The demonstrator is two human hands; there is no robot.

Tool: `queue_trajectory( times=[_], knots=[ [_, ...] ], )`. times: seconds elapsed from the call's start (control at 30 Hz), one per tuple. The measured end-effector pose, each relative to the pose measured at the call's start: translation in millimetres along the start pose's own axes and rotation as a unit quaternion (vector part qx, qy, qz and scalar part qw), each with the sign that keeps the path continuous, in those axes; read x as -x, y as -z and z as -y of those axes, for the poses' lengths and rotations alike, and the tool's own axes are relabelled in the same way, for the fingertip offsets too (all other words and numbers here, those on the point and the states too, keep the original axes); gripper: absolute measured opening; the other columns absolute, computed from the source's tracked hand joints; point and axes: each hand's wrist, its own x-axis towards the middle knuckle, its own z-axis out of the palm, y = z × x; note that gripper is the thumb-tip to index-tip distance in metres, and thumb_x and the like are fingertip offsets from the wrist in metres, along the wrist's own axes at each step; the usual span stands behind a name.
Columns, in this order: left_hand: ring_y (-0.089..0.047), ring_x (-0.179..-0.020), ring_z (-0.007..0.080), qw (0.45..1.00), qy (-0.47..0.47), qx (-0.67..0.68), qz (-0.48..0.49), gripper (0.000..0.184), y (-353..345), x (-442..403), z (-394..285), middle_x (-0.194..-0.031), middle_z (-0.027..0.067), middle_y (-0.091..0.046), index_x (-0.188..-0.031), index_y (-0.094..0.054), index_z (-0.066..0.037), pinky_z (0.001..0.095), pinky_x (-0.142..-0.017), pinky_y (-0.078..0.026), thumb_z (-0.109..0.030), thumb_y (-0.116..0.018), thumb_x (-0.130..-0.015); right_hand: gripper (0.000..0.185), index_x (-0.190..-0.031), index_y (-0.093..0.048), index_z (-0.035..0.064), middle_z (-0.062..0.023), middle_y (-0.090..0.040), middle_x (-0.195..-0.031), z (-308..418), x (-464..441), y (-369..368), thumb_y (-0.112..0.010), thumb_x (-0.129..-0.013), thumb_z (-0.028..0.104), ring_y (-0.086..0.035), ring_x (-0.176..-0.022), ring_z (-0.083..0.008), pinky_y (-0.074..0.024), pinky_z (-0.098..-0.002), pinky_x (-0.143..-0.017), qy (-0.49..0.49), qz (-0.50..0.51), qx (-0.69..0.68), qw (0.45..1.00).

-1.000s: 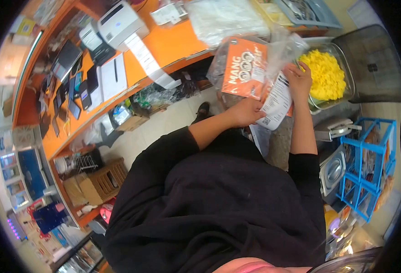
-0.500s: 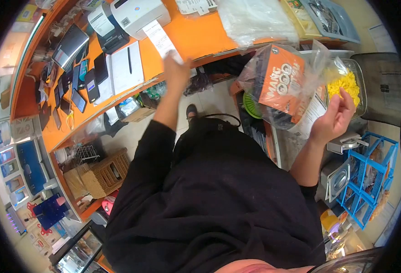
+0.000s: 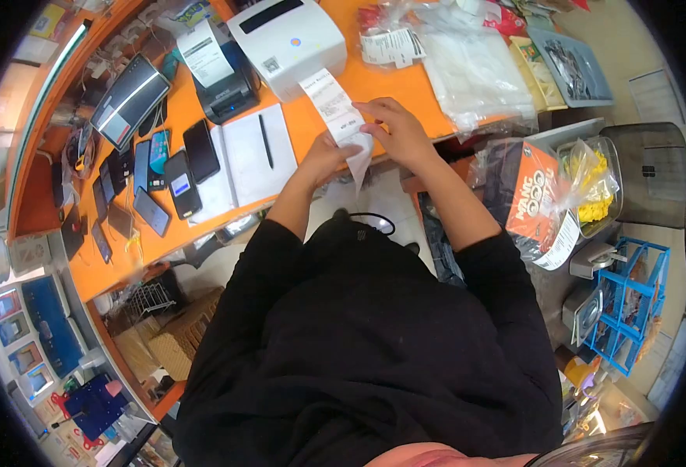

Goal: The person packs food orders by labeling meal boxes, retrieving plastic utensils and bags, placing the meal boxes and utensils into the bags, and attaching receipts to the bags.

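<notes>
A strip of printed labels (image 3: 329, 97) comes out of the front of the white label printer (image 3: 288, 48) and hangs over the orange table's edge. Its lower end is curled and bends downward. My left hand (image 3: 323, 161) is closed around the strip's lower left side. At the right edge of the same strip, my right hand (image 3: 401, 134) has its thumb and fingertips on the paper; the exact pinch is partly hidden. To the right, apart from both hands, a clear plastic bag holds an orange and black box (image 3: 528, 193), with a white label on the bag.
Several phones (image 3: 178, 185) and an open notebook with a pen (image 3: 265, 142) lie on the orange table (image 3: 288, 117). A second, black printer (image 3: 230, 82) stands beside the white one. Clear plastic bags (image 3: 475, 78) are stacked at back right. A container of yellow pieces (image 3: 592, 187) is at right.
My right hand has let go of the bagged box and moved left to the label strip. My left hand stays at the strip, whose end now curls down. The view has shifted.
</notes>
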Motion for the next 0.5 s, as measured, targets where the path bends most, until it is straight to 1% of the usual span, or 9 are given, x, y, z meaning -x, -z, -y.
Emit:
queue_trajectory(
  times=[0.03,0.13,0.17,0.27,0.37,0.47,0.5],
  knots=[
    [-0.062,-0.099,0.0171,0.998,-0.005,-0.065,0.018,0.04,6.4,-0.5,-3.6,-0.11,0.0073,-0.063,-0.118,-0.054,-0.001,0.0315,-0.084,-0.051,0.006,-0.063,-0.079,0.033,-0.113,-0.065,0.0119,-0.0119,-0.062,-0.095,-6.0,-10.8,-9.8,-0.068,-0.08,0.012,-0.061,-0.079,-0.0241,-0.0492,-0.0317,-0.074,-0.047,0.027,-0.042,0.998],
    [-0.06,-0.101,0.0158,0.99,-0.023,-0.129,0.052,0.045,21.9,2.3,-10.9,-0.111,0.0058,-0.062,-0.122,-0.052,-0.002,0.0311,-0.088,-0.049,0.007,-0.062,-0.079,0.036,-0.112,-0.067,0.0118,-0.0069,-0.061,-0.087,-21.3,-29.9,-30.5,-0.072,-0.077,0.011,-0.058,-0.075,-0.0155,-0.0484,-0.0288,-0.068,-0.14,0.084,-0.071,0.984],
    [-0.059,-0.103,0.0153,0.988,-0.021,-0.136,0.063,0.048,27.3,1.8,-11.9,-0.112,0.005,-0.061,-0.124,-0.049,-0.004,0.0309,-0.089,-0.048,0.007,-0.062,-0.079,0.037,-0.111,-0.069,0.0114,-0.0053,-0.061,-0.085,-25.9,-32.8,-36.1,-0.075,-0.075,0.012,-0.057,-0.072,-0.0135,-0.0478,-0.0276,-0.067,-0.156,0.088,-0.086,0.98],
    [-0.059,-0.102,0.0154,0.985,-0.005,-0.155,0.07,0.049,33.6,0.5,-19.4,-0.112,0.0045,-0.061,-0.125,-0.048,-0.006,0.0307,-0.088,-0.048,0.006,-0.062,-0.079,0.034,-0.106,-0.07,0.0101,-0.0089,-0.066,-0.088,-25.8,-35.9,-39.8,-0.077,-0.073,0.016,-0.06,-0.074,-0.0183,-0.0492,-0.0303,-0.069,-0.221,0.095,-0.13,0.962],
    [-0.06,-0.1,0.0157,0.987,0.013,-0.139,0.084,0.049,41.2,-9.0,-13.2,-0.112,0.0041,-0.06,-0.124,-0.048,-0.007,0.0305,-0.085,-0.049,0.006,-0.062,-0.079,0.028,-0.099,-0.072,0.0076,-0.0092,-0.066,-0.088,-27.4,-38.5,-40.8,-0.076,-0.073,0.016,-0.06,-0.074,-0.0177,-0.0492,-0.0297,-0.068,-0.223,0.101,-0.136,0.96],
    [-0.06,-0.1,0.0169,0.99,0.04,-0.113,0.077,0.05,38.8,-7.3,-19.4,-0.111,0.0039,-0.06,-0.124,-0.048,-0.007,0.0315,-0.085,-0.05,0.006,-0.062,-0.079,0.02,-0.09,-0.072,0.0054,-0.0102,-0.066,-0.085,-24.0,-41.3,-42.4,-0.075,-0.073,0.015,-0.061,-0.073,-0.0187,-0.0493,-0.0299,-0.068,-0.211,0.08,-0.125,0.966],
    [-0.06,-0.101,0.0172,0.99,0.037,-0.113,0.078,0.05,39.1,-8.1,-19.3,-0.112,0.0043,-0.06,-0.125,-0.048,-0.007,0.0319,-0.085,-0.049,0.006,-0.063,-0.079,0.017,-0.088,-0.072,0.0052,-0.0104,-0.065,-0.084,-22.0,-41.1,-43.0,-0.074,-0.073,0.014,-0.061,-0.073,-0.0195,-0.0493,-0.03,-0.068,-0.199,0.061,-0.116,0.971]
  ],
)
